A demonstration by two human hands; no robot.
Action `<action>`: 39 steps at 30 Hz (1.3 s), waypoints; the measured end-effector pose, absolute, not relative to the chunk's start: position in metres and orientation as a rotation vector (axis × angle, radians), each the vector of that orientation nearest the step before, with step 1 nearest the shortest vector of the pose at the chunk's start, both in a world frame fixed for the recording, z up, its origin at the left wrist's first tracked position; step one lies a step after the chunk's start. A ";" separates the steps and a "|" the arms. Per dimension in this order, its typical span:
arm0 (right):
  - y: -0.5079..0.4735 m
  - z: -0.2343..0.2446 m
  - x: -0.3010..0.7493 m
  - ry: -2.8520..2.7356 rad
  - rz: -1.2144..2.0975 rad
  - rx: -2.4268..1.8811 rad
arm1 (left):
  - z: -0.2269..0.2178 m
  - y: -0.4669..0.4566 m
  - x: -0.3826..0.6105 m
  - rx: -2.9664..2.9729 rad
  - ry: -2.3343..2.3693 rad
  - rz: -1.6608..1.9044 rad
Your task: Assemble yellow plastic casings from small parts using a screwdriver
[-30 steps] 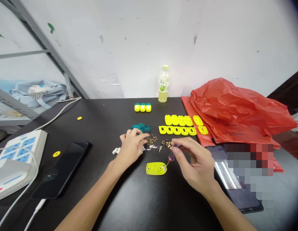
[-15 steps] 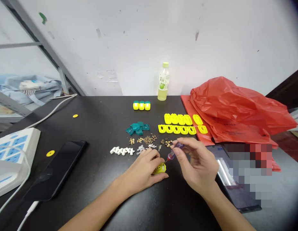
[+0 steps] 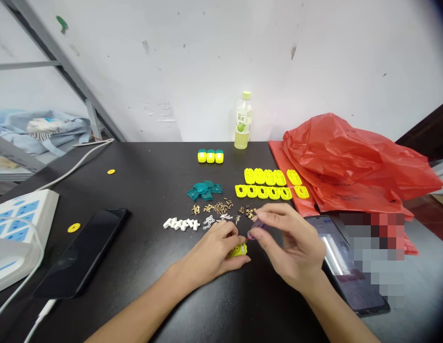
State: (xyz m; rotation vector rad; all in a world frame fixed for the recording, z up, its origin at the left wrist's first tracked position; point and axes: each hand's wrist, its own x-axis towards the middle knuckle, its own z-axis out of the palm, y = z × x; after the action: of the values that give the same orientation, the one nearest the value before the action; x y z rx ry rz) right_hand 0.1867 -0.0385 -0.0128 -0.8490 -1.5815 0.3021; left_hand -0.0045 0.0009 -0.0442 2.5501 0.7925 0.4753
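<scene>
Across a black desk (image 3: 225, 309) set against a pale wall, a crumpled red plastic bag (image 3: 350, 162) fills the far right, and a dark phone (image 3: 82, 252) lies well to the left. At the near centre, the step in hand is judged to be work with a driver on one part; the move calls for the part to be braced flat and the tip to be seated squarely. The left hand (image 3: 221, 247) is closed down to a narrow grip, thumb at the near edge and fingers over the left portion of a yellow shell (image 3: 238, 250), which rests on the desk. The right hand (image 3: 289, 243), its other fingers loosely curled, pinches a screwdriver (image 3: 259, 226) with a purple handle, tilted down toward the shell's right end; whether the tip touches cannot be told. Beyond the hands lie two rows of yellow pieces (image 3: 269, 177), a cluster of teal covers (image 3: 203, 189) and a line of white pieces (image 3: 181, 224). Smallest of all, brass screws (image 3: 221, 208) lie loose between the covers and the left hand.
</scene>
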 end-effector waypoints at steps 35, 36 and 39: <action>-0.042 -0.009 0.189 -1.714 0.330 -0.808 | -0.047 0.003 -0.002 2.464 0.735 0.555; -0.042 -0.009 0.188 -1.701 0.338 -0.802 | -0.047 0.002 -0.001 2.464 0.736 0.556; -0.042 -0.007 0.184 -1.693 0.490 -0.817 | -0.046 0.001 0.000 2.459 0.753 0.573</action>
State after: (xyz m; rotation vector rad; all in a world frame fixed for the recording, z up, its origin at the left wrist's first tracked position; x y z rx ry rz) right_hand 0.1837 -0.0423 -0.0070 -0.8171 -1.6931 0.4901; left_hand 0.0001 0.0009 -0.0459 2.4586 0.7528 0.5728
